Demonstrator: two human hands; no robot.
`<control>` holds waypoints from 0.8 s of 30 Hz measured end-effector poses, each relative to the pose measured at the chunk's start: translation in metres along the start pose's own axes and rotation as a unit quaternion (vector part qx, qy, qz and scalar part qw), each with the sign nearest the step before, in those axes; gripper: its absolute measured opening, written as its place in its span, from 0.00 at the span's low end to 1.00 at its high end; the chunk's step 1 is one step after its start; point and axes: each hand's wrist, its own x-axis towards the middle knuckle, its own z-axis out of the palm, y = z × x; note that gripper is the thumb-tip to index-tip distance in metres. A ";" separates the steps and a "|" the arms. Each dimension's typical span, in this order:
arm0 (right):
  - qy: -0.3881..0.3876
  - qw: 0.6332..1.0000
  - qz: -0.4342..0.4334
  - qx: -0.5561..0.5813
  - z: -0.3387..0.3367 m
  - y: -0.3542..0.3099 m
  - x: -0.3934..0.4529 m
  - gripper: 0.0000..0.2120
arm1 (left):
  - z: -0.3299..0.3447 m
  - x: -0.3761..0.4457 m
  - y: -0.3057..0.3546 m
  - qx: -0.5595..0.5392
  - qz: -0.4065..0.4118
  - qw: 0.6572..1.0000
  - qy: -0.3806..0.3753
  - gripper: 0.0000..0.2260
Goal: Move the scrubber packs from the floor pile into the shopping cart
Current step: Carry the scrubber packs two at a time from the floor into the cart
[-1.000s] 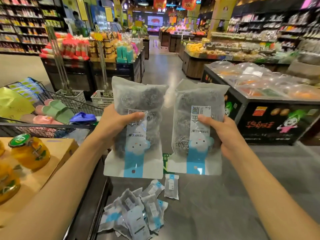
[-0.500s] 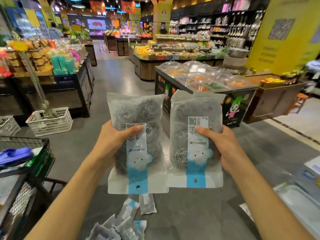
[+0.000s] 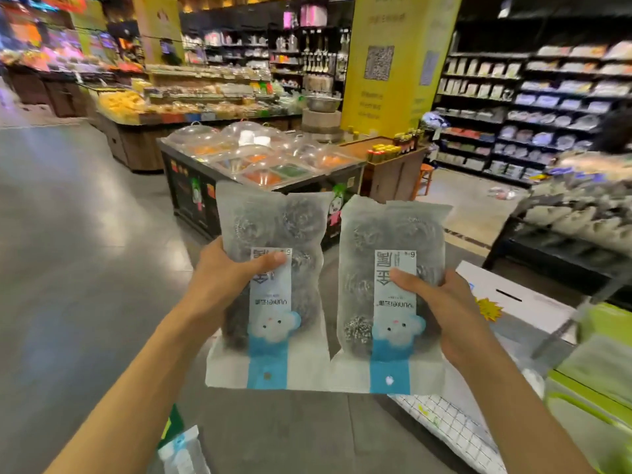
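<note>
The left hand point(image 3: 222, 278) is gripping one scrubber pack point(image 3: 270, 285), thumb across its label; just beside it, the right hand point(image 3: 444, 302) is gripping a second pack point(image 3: 390, 292). Both labels are showing upside-down lettering (a "6" is legible). Another pack point(image 3: 183, 453) is lying on the floor below the left hand.

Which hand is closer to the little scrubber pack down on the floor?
Left. The left hand grips its pack above and just right of the floor pack. The right hand, gripping the other pack, is much farther right.
</note>
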 end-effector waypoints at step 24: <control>0.574 0.815 -0.063 0.039 -0.202 -0.021 -0.062 0.12 | 0.420 0.096 -0.030 -0.061 -0.060 0.836 -0.542 0.20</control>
